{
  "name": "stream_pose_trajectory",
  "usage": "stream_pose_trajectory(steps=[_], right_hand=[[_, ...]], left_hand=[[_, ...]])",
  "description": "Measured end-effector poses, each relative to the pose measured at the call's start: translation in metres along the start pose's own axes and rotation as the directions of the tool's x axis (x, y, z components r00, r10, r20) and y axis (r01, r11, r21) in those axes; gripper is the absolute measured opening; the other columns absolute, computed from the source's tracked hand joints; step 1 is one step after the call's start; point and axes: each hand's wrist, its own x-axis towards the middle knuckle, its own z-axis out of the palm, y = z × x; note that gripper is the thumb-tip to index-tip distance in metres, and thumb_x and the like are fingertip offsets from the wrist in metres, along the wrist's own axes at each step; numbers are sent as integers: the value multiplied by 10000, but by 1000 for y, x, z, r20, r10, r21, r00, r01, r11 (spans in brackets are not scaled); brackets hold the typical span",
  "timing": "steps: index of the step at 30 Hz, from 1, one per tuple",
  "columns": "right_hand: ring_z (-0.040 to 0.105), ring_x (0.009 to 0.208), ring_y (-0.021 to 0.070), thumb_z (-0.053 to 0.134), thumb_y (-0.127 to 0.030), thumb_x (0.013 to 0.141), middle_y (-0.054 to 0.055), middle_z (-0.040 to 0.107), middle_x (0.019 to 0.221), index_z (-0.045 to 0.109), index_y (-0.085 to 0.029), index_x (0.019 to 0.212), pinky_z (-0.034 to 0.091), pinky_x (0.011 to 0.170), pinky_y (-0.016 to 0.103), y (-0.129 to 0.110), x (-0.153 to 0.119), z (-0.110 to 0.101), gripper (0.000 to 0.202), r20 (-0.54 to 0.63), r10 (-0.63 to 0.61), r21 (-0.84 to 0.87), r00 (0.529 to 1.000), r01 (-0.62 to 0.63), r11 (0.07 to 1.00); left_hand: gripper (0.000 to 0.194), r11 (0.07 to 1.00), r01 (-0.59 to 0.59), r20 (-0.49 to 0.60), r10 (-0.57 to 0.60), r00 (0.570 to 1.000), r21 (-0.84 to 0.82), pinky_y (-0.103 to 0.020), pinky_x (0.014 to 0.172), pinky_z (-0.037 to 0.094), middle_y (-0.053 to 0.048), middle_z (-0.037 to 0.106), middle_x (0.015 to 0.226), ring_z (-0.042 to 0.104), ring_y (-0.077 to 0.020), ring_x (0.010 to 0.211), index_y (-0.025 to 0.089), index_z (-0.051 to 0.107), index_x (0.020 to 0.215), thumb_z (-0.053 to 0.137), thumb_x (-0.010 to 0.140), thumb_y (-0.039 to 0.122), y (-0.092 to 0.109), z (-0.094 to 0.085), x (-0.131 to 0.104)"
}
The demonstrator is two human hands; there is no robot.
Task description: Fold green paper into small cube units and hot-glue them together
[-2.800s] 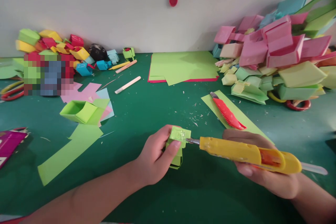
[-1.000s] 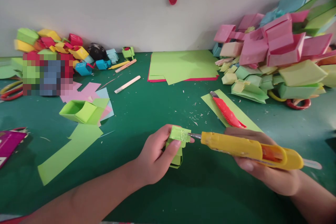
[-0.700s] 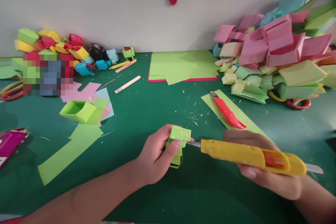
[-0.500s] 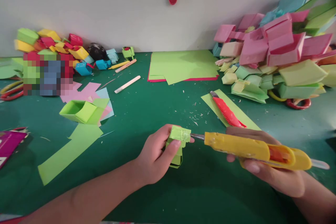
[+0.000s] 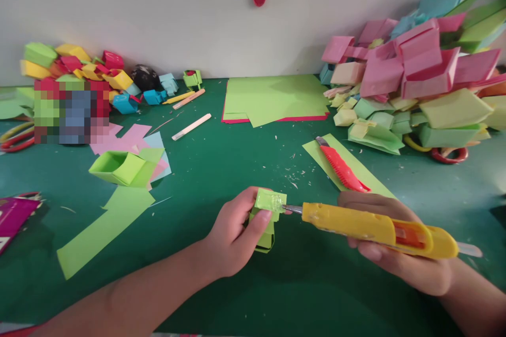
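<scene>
My left hand (image 5: 237,237) pinches a small green folded-paper piece (image 5: 265,237) between thumb and fingers, near the middle of the table. Clear, shiny glue coats its top face. In my right hand (image 5: 403,258) is a yellow hot glue gun (image 5: 351,224), held level with its metal nozzle pointing left. The nozzle tip meets the right edge of the glued face. A clear glue stick (image 5: 470,249) pokes out of the gun's back end. Just beyond the right hand, a red utility knife (image 5: 343,168) lies on a green paper strip (image 5: 367,168).
Green sheets (image 5: 276,95) lie at the back over red paper. Heaps of folded paper pieces stand at right (image 5: 427,73) and left (image 5: 75,63). A green paper box (image 5: 118,167), a long green strip (image 5: 106,231) and pale sticks (image 5: 192,127) lie on the green table (image 5: 221,168).
My right hand has shifted slightly left with the glue gun, bringing the nozzle further over the glued face. The left hand and paper piece have barely moved.
</scene>
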Motion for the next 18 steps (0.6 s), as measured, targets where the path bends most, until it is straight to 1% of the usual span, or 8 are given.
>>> stream_pose_trajectory(steps=[4,7,9,12,15,18], right_hand=[[413,593,146,362,-425,1063,-23,444,637,407,-223,769,282,535,305,0,2,-1,359,12,24,23,1000,-25,999],[417,598,145,373,-417,1060,-21,462,646,404,-223,766,295,543,304,0,2,-1,354,-15,31,41,999,-30,999],[420,599,145,380,-415,1059,-20,473,651,402,-223,764,303,546,304,0,2,-2,353,-29,32,44,999,-31,999],[410,594,142,376,-417,1058,-24,449,644,375,-219,755,300,546,301,0,2,-1,361,1,37,38,999,-37,999],[409,601,146,368,-438,1056,-27,420,639,336,-217,752,289,544,297,0,1,-1,377,32,41,19,999,-41,999],[413,600,149,353,-469,1057,-25,416,644,320,-220,760,296,539,296,-1,0,-1,389,41,42,10,998,-42,999]], left_hand=[[276,1000,-22,13,22,1000,-15,-198,571,429,-11,609,833,519,-93,636,213,621,1147,429,1077,399,0,0,0],[303,1000,-10,37,11,999,-25,-200,581,439,-36,672,955,530,-85,639,236,641,1202,411,1085,395,0,0,0],[318,1000,10,36,-10,999,-20,-202,570,436,-44,687,990,519,-81,620,245,647,1226,409,1085,401,0,0,0],[315,1000,6,34,-5,999,-24,-201,548,423,-28,662,910,493,-79,591,244,643,1217,411,1083,410,0,0,0],[296,1000,4,15,-4,1000,-20,-210,565,438,-15,610,826,522,-100,626,217,615,1166,429,1073,427,-1,0,-1],[304,1000,11,6,-11,1000,4,-224,572,447,-25,609,825,528,-116,647,198,597,1129,427,1067,442,-1,0,-1]])
